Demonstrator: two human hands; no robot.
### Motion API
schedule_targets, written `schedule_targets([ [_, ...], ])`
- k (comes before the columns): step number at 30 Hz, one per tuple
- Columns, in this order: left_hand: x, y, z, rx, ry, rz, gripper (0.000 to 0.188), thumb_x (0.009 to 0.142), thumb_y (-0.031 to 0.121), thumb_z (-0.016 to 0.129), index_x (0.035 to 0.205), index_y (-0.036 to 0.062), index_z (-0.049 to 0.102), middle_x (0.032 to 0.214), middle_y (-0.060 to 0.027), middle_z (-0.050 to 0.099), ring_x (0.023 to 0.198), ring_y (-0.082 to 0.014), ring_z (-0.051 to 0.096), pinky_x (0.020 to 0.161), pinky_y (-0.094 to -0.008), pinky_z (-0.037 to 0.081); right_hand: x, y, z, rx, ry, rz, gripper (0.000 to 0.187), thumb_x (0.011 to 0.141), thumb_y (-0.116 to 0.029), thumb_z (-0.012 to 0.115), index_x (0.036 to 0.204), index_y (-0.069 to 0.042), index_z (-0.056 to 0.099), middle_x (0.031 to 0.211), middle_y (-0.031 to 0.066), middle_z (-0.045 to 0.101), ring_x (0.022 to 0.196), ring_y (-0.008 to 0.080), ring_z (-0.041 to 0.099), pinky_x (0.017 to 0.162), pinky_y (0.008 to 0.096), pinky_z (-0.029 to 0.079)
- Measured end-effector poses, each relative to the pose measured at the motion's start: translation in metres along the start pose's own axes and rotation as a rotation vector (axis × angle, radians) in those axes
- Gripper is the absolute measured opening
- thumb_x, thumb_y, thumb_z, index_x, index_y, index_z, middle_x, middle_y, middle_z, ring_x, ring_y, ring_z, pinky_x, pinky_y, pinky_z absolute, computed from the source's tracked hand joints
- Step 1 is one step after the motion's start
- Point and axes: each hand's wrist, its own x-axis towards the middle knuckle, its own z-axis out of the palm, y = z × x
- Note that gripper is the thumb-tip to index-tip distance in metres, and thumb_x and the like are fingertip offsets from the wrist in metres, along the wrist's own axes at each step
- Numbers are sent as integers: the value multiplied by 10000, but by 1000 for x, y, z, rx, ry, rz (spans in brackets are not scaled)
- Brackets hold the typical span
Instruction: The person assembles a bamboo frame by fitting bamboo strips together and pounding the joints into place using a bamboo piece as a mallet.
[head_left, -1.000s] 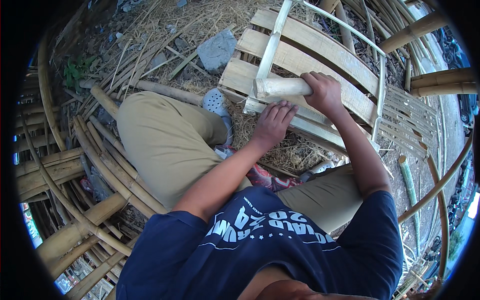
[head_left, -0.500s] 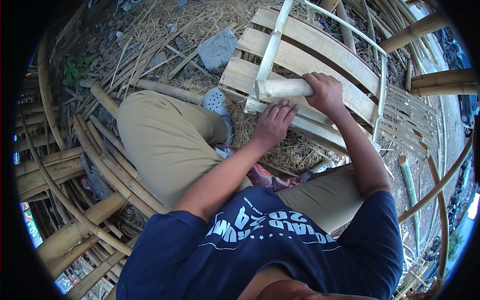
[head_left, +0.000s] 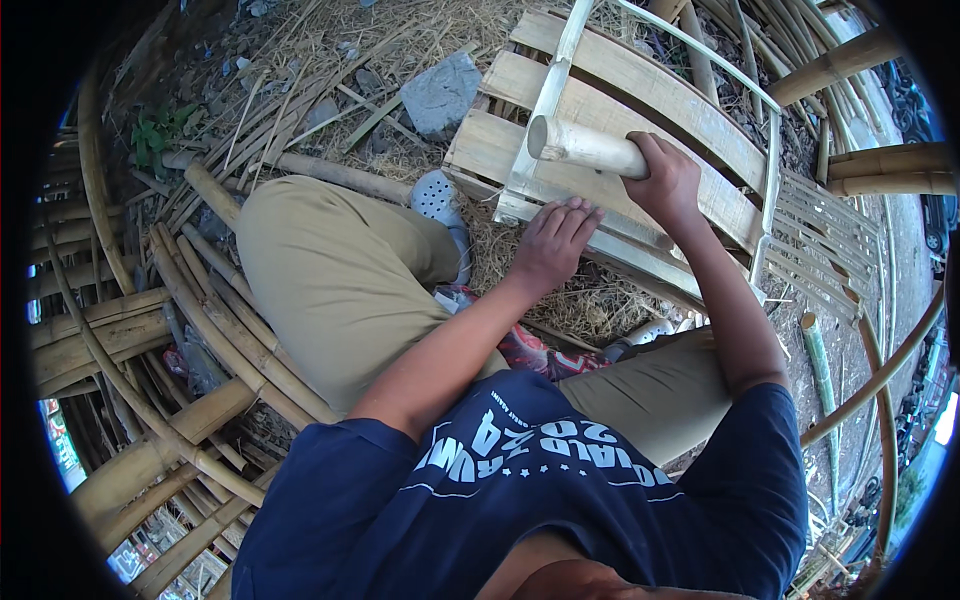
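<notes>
My right hand (head_left: 668, 182) is wrapped round one end of a short, pale wooden or bamboo mallet (head_left: 590, 147). Its free round end points left, raised above the near left corner of a split-bamboo frame (head_left: 548, 95). Fingers together, my left hand (head_left: 558, 238) rests on the near bamboo strip (head_left: 640, 253) of that frame, pressing along its edge. What its fingertips grip, if anything, is hidden. Under the frame lies a low slatted wooden bench (head_left: 600, 105) with wide pale planks.
A grey stone block (head_left: 441, 95) lies left of the bench. Bamboo poles (head_left: 220, 330) are stacked at my left, and a slatted bamboo panel (head_left: 825, 230) stands at the right. A green bamboo pole (head_left: 818, 365) lies beyond my right arm. Dry straw covers the ground.
My right hand has lifted the mallet up and slightly right, away from the bamboo strip. My left hand stays almost in place on the strip.
</notes>
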Motion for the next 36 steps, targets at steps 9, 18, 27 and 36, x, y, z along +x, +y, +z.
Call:
schedule_targets([
  [9,3,2,0,-30,63,-1,453,917,97,554,1352,88,681,1243,-78,682,1224,-252,636,1120,-448,473,-2,11,4,-130,-72,-242,313,728,-130,776,1031,-158,704,796,27,667,720,254,699,626,411,548],
  [18,3,1,1,-16,57,11,446,917,123,571,1349,92,681,1245,-79,682,1224,-252,636,1115,-448,475,-3,11,5,-127,-72,-220,293,731,-143,778,1013,-163,701,789,15,659,711,248,697,622,408,547],
  [27,2,1,0,-10,55,8,438,928,127,567,1350,97,679,1246,-79,680,1217,-252,639,1112,-444,470,-1,12,4,-48,-13,-192,308,725,-134,781,1020,-166,702,804,25,681,719,263,701,621,412,544],
  [36,2,0,0,-29,56,5,441,931,118,557,1355,99,677,1245,-77,684,1224,-254,639,1117,-448,467,-1,5,7,-127,94,-156,416,686,-91,783,1089,-162,714,828,17,674,757,238,697,656,397,551],
])
